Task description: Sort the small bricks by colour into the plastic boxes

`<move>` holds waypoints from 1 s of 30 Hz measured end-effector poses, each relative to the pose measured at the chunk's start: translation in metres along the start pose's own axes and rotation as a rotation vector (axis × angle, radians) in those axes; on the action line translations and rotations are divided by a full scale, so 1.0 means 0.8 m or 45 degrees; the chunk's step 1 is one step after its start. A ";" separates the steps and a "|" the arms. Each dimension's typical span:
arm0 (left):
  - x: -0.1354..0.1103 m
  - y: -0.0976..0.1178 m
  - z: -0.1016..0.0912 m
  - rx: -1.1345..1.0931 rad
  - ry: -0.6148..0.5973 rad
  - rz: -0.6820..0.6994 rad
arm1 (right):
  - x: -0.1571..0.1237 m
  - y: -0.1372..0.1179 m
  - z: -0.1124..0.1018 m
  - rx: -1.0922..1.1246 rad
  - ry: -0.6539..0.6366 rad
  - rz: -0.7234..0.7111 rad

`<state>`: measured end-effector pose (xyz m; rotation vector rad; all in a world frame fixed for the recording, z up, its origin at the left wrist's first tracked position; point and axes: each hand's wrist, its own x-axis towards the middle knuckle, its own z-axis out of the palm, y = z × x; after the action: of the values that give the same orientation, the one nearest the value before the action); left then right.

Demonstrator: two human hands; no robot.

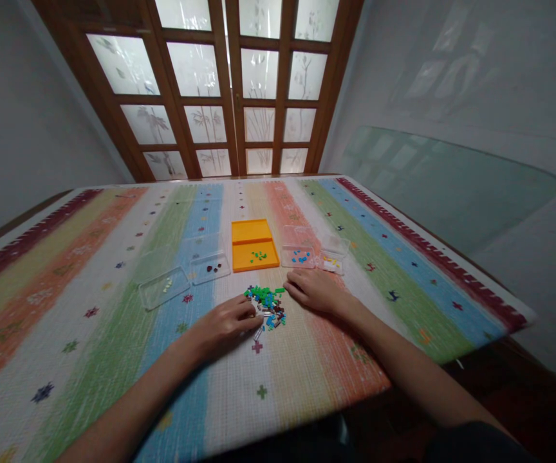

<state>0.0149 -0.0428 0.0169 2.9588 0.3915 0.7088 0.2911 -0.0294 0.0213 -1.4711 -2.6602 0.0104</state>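
Fingertips of the left hand are bunched at the 8 o'clock edge of the pile of small coloured pieces; I cannot tell whether they pinch one. At the pile's 2 o'clock the right hand lies flat, fingers together, gripping nothing.

At 12 o'clock sits the orange tray with a few green pieces. Smaller clear trays flank it: the blue-piece tray at 1 o'clock, the yellow-piece tray at 2, the dark-red-piece tray at 10, and the pale-piece tray beyond it.

My worry is scatter. A dragged wrist could sweep the pile apart, and pieces this small would vanish against such busy stripes. The right hand is near the blue-piece tray and could nudge so light a box.

A striped cloth covers the table, and a wooden door with frosted panes stands at 12 o'clock between plain walls.
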 end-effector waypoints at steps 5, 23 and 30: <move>-0.001 0.000 0.005 0.095 -0.052 -0.008 | 0.000 0.000 0.000 -0.019 -0.008 0.004; -0.007 -0.017 -0.020 -0.007 0.336 -0.115 | -0.001 -0.003 -0.004 -0.014 -0.015 0.021; -0.057 -0.067 -0.096 0.063 0.431 -0.667 | -0.002 -0.002 -0.004 -0.023 -0.009 0.019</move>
<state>-0.0715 -0.0023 0.0581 2.5785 1.1615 1.1199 0.2905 -0.0317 0.0242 -1.4991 -2.6618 -0.0072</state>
